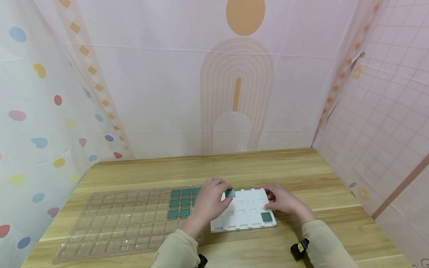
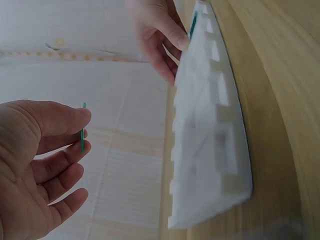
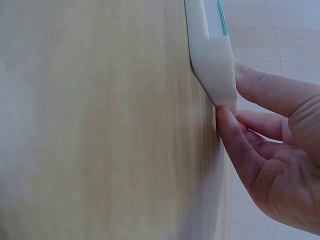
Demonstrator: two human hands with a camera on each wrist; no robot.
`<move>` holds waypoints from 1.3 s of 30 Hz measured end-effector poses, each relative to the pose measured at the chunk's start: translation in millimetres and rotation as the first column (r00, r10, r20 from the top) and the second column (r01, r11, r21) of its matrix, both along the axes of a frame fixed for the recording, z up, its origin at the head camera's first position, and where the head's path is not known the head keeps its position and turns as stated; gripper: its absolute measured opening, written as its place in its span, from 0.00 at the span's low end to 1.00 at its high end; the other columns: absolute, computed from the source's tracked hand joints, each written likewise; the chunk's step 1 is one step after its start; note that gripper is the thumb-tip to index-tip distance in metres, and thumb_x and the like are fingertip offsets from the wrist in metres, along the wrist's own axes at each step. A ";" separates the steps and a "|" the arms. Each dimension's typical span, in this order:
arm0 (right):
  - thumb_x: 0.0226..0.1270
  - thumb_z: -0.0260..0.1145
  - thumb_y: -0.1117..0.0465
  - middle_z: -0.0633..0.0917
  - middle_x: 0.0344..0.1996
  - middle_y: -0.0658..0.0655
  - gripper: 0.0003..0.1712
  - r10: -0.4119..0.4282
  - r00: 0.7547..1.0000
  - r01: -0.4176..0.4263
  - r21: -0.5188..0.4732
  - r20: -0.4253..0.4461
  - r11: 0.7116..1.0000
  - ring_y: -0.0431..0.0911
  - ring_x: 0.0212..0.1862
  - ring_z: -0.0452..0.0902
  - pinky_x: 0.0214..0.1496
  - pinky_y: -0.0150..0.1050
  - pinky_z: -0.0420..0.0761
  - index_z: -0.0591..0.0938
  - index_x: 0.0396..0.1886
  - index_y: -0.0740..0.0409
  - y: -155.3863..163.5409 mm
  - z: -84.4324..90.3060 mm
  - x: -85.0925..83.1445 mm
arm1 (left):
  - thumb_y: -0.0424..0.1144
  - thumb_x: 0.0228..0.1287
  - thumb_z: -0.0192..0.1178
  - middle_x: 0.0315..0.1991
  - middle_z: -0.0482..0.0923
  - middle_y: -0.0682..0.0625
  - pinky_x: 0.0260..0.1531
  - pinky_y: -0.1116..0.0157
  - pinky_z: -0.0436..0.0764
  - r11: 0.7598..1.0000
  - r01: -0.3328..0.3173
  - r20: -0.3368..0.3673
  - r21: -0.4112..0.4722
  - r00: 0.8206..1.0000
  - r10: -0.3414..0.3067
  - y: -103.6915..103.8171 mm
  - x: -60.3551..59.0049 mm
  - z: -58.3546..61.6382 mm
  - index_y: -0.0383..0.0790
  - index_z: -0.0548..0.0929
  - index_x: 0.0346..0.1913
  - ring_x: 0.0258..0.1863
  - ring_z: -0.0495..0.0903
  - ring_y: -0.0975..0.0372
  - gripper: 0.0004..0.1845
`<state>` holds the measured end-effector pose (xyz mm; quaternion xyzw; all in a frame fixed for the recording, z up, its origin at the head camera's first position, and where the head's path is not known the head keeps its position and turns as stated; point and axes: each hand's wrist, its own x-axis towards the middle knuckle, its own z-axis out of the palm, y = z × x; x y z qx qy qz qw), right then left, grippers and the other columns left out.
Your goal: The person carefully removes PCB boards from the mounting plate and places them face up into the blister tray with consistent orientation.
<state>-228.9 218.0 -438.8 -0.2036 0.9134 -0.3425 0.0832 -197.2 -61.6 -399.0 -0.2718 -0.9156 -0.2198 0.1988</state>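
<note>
Lying on wooden table [image 1: 134, 171]: clear tray [image 1: 110, 227], white tray [image 1: 246, 223]; pastel curtains [image 1: 161, 93] behind.

You have two trays on the surface [image 1: 134, 171]: one clear plastic tray [image 1: 117, 223] and one white foam tray [image 1: 246, 214]. At least seven green chips [image 1: 181, 203] show in the clear tray, though your left hand [image 1: 209, 203] may hide more. One chip [image 1: 266, 217] sits in the white tray, and one chip [image 1: 230, 192] is held. Two hands are in view, left and right [image 1: 285, 201].
</note>
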 end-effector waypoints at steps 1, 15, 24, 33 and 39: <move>0.57 0.75 0.67 0.77 0.46 0.60 0.36 0.000 1.000 0.000 -0.001 0.001 1.000 0.49 0.45 0.74 0.47 0.45 0.78 0.71 0.63 0.75 0.0 0.3 0.2 | 0.38 0.54 0.74 0.41 0.83 0.49 0.47 0.57 0.78 1.000 0.000 -0.007 -0.011 1.000 0.000 -2.5 -0.4 -0.9 0.42 0.88 0.42 0.46 0.77 0.54 0.12; 0.56 0.75 0.68 0.77 0.47 0.61 0.37 0.019 1.000 -0.018 0.007 -0.019 1.000 0.49 0.45 0.74 0.46 0.42 0.78 0.71 0.62 0.77 0.2 -1.1 -0.3 | 0.36 0.50 0.76 0.40 0.82 0.48 0.45 0.55 0.79 0.994 -0.012 -0.049 -0.110 0.999 0.006 -33.1 -4.0 -12.0 0.40 0.87 0.40 0.44 0.78 0.53 0.13; 0.55 0.76 0.68 0.77 0.46 0.60 0.37 0.014 1.000 -0.014 0.014 -0.021 1.000 0.48 0.45 0.74 0.47 0.42 0.78 0.71 0.62 0.77 0.2 -1.6 -1.3 | 0.35 0.47 0.77 0.37 0.82 0.49 0.43 0.58 0.79 0.986 -0.023 -0.069 -0.163 0.998 0.012 -52.1 -5.2 -19.9 0.40 0.87 0.37 0.41 0.77 0.55 0.12; 0.56 0.76 0.68 0.77 0.46 0.60 0.37 -0.003 1.000 0.003 0.008 -0.003 1.000 0.49 0.45 0.74 0.47 0.43 0.78 0.71 0.63 0.76 -1.8 -1.0 0.5 | 0.34 0.47 0.78 0.40 0.83 0.47 0.43 0.57 0.80 0.982 -0.010 -0.012 -0.188 1.000 0.008 -71.7 -2.6 -25.0 0.40 0.87 0.36 0.42 0.78 0.53 0.13; 0.56 0.75 0.68 0.77 0.46 0.60 0.37 0.001 1.000 -0.001 0.000 -0.008 1.000 0.49 0.45 0.73 0.47 0.43 0.78 0.71 0.63 0.76 -2.3 -1.2 0.1 | 0.34 0.46 0.78 0.37 0.82 0.48 0.45 0.57 0.80 0.983 -0.029 0.019 -0.181 0.999 0.033 -84.1 2.6 -27.9 0.39 0.88 0.35 0.43 0.79 0.53 0.12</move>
